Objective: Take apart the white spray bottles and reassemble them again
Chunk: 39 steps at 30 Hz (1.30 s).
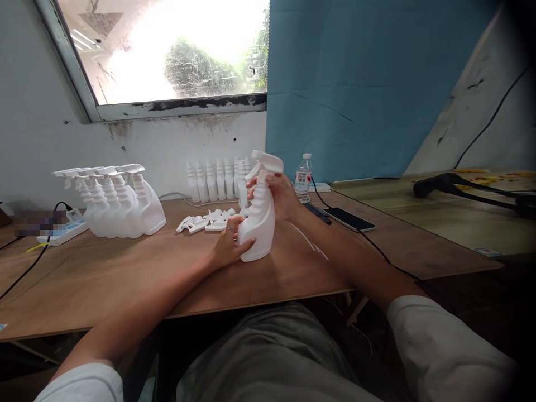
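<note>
A white spray bottle (260,226) with a trigger head (268,162) on top stands nearly upright on the brown table, close to its front edge. My left hand (231,243) grips the lower body of the bottle from the left, thumb across the front. Up at the neck, just under the trigger head, the fingers of my right hand (282,192) are closed round it. Loose white trigger heads (207,220) lie in a pile behind my left hand. Several white bottles without heads (215,181) stand in a row by the wall.
Several bottles with trigger heads (121,204) stand together at the left, beside a power strip (67,230). On the right are a clear water bottle (303,180), a phone (349,219) and black cables. A window and a blue sheet (355,84) are behind the table (167,273).
</note>
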Motion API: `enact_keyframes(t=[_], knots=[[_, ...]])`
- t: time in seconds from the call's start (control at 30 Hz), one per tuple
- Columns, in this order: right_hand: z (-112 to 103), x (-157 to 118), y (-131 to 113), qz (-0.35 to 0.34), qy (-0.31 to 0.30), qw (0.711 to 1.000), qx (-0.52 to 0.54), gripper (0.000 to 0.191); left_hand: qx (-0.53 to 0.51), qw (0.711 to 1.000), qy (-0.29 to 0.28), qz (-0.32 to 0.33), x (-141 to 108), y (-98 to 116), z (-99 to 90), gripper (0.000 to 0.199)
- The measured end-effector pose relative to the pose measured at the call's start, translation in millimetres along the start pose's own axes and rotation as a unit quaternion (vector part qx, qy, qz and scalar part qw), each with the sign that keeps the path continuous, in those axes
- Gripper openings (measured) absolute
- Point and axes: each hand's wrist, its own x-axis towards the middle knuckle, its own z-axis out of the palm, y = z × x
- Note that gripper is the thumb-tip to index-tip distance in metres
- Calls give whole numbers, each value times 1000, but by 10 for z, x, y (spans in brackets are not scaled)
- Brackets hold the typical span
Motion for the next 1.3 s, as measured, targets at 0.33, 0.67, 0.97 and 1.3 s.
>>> enact_keyframes(t=[0.33, 0.67, 0.97, 1.3], knots=[[156, -5, 83, -7, 26, 1000, -5, 39, -54, 991, 93, 81, 543, 393, -343, 40], [152, 34, 139, -3, 26, 1000, 1, 38, 134, 986, 60, 81, 1260, 1155, -766, 36], [95, -5, 133, -7, -21, 1000, 1, 38, 154, 982, 66, 91, 1188, 1226, -823, 22], [106, 13, 143, -1, -9, 1000, -2, 41, 160, 982, 44, 85, 1164, 1228, -834, 13]])
